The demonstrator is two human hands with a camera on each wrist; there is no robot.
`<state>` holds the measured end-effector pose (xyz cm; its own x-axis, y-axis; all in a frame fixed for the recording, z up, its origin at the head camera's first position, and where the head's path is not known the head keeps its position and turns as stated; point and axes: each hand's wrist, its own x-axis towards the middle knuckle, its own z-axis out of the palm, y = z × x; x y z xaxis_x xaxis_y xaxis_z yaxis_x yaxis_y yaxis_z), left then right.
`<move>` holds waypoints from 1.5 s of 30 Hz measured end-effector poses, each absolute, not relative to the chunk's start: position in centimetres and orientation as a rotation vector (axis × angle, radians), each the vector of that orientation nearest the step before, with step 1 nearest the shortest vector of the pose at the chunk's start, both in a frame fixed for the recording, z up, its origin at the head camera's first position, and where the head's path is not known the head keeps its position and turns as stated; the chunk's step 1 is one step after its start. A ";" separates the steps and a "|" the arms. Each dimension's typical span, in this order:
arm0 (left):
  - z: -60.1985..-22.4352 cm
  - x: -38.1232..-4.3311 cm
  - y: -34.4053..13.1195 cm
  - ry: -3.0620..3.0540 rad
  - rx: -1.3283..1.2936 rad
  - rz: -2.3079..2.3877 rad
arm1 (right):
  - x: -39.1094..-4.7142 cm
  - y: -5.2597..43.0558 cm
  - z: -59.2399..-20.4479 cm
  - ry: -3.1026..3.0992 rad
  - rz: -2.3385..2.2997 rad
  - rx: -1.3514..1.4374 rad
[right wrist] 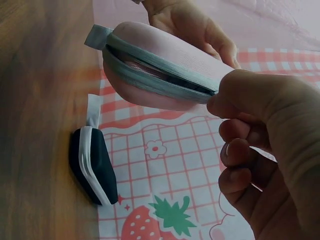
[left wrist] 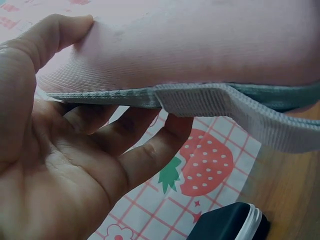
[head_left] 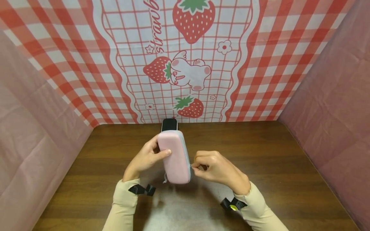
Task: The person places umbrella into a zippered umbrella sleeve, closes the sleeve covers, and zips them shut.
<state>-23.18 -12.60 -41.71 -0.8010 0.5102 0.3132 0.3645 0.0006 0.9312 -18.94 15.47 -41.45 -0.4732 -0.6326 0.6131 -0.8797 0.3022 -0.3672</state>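
A pink hard-shell zip case point(head_left: 173, 157) is held up off the table in my left hand point(head_left: 147, 157). The thumb lies over its front face, while the fingers curl beneath it in the left wrist view. Along its side, a grey fabric strap point(left wrist: 192, 100) loops out near those fingers. My right hand point(head_left: 215, 166) pinches the zipper pull at the case's right edge; the fingertips mostly cover the pull. In the right wrist view the grey zipper point(right wrist: 165, 80) is parted along one end, and the dark gap shows little of the inside.
Behind the pink case, a black case with a white zipper point(head_left: 169, 124) stands on the wooden table point(head_left: 254, 154) against the strawberry-print cloth point(head_left: 190, 70). Pink cloth walls point(head_left: 326, 96) border the sides.
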 end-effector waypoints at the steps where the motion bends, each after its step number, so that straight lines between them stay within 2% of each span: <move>1: -41.7 -23.2 -12.6 2.145 0.937 1.929 | -19.0 15.4 -41.5 -2.232 0.975 1.361; 45: -41.6 -23.4 -12.9 2.283 1.027 2.182 | -19.2 15.2 -42.0 -2.298 0.922 1.394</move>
